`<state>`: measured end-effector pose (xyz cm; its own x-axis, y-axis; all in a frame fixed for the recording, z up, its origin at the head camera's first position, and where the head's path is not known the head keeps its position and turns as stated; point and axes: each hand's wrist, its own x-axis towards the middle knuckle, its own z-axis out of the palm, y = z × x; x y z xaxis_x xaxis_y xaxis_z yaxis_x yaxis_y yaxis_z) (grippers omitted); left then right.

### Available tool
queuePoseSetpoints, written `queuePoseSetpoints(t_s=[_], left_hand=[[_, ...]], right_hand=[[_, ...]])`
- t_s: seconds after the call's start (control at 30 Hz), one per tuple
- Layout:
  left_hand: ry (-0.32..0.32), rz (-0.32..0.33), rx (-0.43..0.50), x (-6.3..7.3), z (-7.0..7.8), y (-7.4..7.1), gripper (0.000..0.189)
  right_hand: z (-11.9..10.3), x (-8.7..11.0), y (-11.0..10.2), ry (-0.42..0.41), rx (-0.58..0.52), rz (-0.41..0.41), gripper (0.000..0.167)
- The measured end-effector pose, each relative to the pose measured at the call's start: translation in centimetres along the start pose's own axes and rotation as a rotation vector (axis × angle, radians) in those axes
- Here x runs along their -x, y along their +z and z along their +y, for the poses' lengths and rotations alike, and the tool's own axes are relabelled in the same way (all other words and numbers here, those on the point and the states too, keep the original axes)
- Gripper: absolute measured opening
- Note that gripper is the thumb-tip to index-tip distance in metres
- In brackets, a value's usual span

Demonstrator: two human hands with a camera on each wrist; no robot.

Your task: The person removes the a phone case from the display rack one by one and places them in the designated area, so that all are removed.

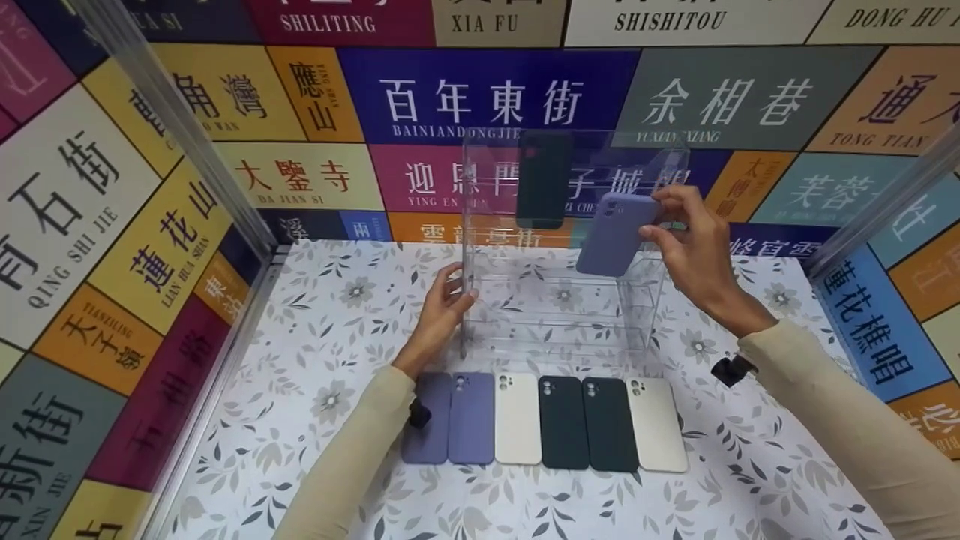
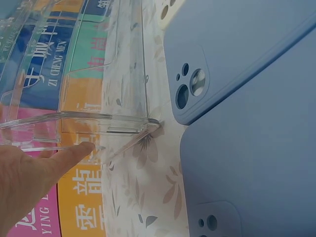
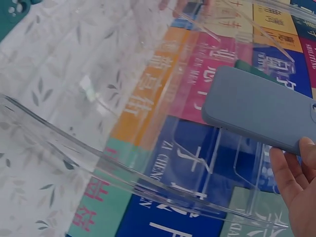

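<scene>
My right hand [image 1: 694, 251] pinches a purple phone case [image 1: 613, 236] by its right edge, thumb in front. The case is held slightly tilted before a clear acrylic display rack [image 1: 559, 337], camera cutout at the top. In the right wrist view the same purple case [image 3: 256, 106] overlaps the rack's upper tiers. A dark green phone case [image 1: 545, 180] stands upright in the rack's top tier, left of the purple one. My left hand [image 1: 442, 311] grips the rack's left side panel; the left wrist view shows a finger [image 2: 76, 153] lying along that panel.
In front of the rack lies a row of phone cases: two purple [image 1: 471, 420], one white [image 1: 517, 420], two dark green [image 1: 564, 424] and another white [image 1: 658, 424] at the right end. A leaf-print cloth [image 1: 337, 450] covers the table. Sign-printed walls [image 1: 480, 97] enclose the back and sides.
</scene>
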<state>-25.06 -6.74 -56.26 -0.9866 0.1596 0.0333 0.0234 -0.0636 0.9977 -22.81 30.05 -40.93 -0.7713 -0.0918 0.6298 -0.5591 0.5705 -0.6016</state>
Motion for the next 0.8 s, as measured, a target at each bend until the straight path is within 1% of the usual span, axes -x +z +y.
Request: queuePoseSetpoints(t_s=[0.27, 0.4, 0.6, 0.7, 0.8], left_hand=[[0.000, -0.009, 0.008, 0.1, 0.1, 0.0, 0.061], [0.000, -0.001, 0.007, 0.1, 0.2, 0.0, 0.061], [-0.021, 0.007, 0.006, 0.1, 0.2, -0.1, 0.062], [-0.027, -0.001, 0.006, 0.2, 0.2, -0.1, 0.062], [-0.020, -0.015, 0.004, 0.2, 0.2, -0.2, 0.063]], right_hand=[[0.4, 2.0, 0.1, 0.022, 0.008, -0.033, 0.042], [0.5, 2.8, 0.2, 0.052, -0.004, -0.036, 0.043], [0.9, 4.2, 0.3, 0.087, -0.028, -0.053, 0.045], [1.3, 5.0, 0.2, 0.096, -0.035, -0.061, 0.045], [1.7, 5.8, 0.1, 0.109, -0.030, -0.069, 0.045]])
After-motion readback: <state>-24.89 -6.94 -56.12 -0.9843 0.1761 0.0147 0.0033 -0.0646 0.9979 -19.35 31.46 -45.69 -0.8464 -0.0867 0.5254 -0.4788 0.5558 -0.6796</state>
